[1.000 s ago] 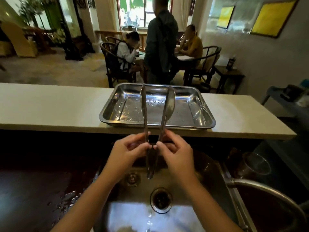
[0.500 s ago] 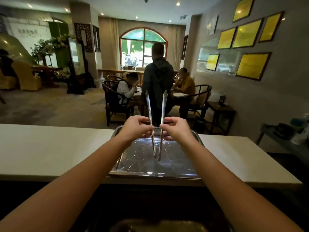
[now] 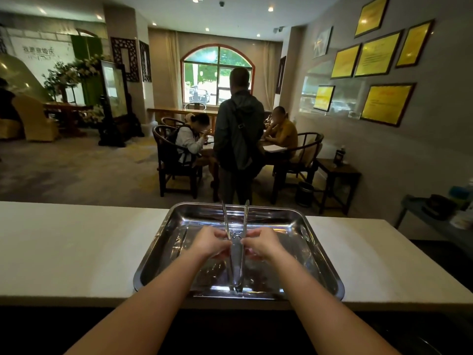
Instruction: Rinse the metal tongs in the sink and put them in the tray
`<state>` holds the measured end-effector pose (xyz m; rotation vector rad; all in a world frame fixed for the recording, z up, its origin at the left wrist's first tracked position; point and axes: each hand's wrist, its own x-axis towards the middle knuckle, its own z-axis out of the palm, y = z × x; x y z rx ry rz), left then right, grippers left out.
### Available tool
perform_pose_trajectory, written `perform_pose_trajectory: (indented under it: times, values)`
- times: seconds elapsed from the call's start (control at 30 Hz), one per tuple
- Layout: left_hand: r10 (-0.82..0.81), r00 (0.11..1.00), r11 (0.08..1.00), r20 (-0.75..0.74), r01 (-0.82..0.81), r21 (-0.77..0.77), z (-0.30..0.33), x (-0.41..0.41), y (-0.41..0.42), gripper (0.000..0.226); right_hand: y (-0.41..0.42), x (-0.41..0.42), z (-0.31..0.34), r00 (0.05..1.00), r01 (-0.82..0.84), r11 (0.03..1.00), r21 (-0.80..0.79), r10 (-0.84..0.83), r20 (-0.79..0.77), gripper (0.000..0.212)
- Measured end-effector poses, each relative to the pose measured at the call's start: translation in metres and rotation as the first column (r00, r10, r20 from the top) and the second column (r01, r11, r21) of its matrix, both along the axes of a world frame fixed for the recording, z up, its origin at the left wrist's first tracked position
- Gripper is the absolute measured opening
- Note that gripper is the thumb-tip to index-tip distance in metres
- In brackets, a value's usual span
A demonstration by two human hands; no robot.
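Observation:
The metal tongs (image 3: 236, 265) are held over the shiny steel tray (image 3: 163, 249), their joined end low at the tray's near side and their two arms pointing away toward the far rim. My left hand (image 3: 211, 243) pinches the left arm and my right hand (image 3: 263, 243) pinches the right arm, both about halfway along. The tray sits on the pale counter (image 3: 76, 247) and its floor looks wet. Whether the tongs touch the tray floor I cannot tell. The sink is out of view below.
Beyond the counter a person (image 3: 239, 134) stands with their back to me, and two others sit at a dark wooden table with chairs (image 3: 176, 160). A small side table (image 3: 337, 175) stands by the right wall. The area below the counter is dark.
The tongs came up from over the sink, moved forward over the tray, and have now come down low into it. Both hands kept their hold. My view lifted from the sink to the room.

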<state>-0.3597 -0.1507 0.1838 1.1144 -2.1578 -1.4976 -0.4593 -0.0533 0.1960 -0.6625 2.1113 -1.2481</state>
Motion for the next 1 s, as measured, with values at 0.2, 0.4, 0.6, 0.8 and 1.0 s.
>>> perform_pose_trajectory:
  times: [0.2, 0.4, 0.6, 0.8, 1.0]
  values:
    - [-0.004, 0.999, 1.0, 0.053, 0.004, 0.001, -0.02, -0.006, -0.003, 0.038, 0.001, -0.003, -0.014, 1.0, 0.012, 0.998, 0.067, -0.013, 0.015, 0.022]
    - [-0.014, 0.994, 1.0, 0.104, 0.016, -0.021, -0.026, -0.009, -0.007, 0.035, 0.0, -0.002, -0.02, 0.999, 0.041, 0.989, 0.145, -0.038, -0.018, 0.021]
    - [0.014, 0.995, 0.997, 0.101, -0.007, -0.071, -0.028, -0.013, -0.003, 0.029, 0.0, -0.002, -0.024, 0.992, 0.066, 0.986, 0.155, -0.048, -0.118, 0.021]
    - [0.049, 0.996, 0.996, 0.078, -0.042, -0.083, -0.028, -0.014, 0.0, 0.022, 0.0, -0.001, -0.021, 0.973, 0.071, 0.981, 0.181, -0.028, -0.229, 0.017]
    - [-0.071, 0.981, 0.934, 0.178, 0.128, -0.334, -0.003, 0.001, -0.007, 0.025, 0.013, -0.003, 0.001, 0.824, -0.018, 0.94, 0.34, 0.207, -0.528, 0.023]
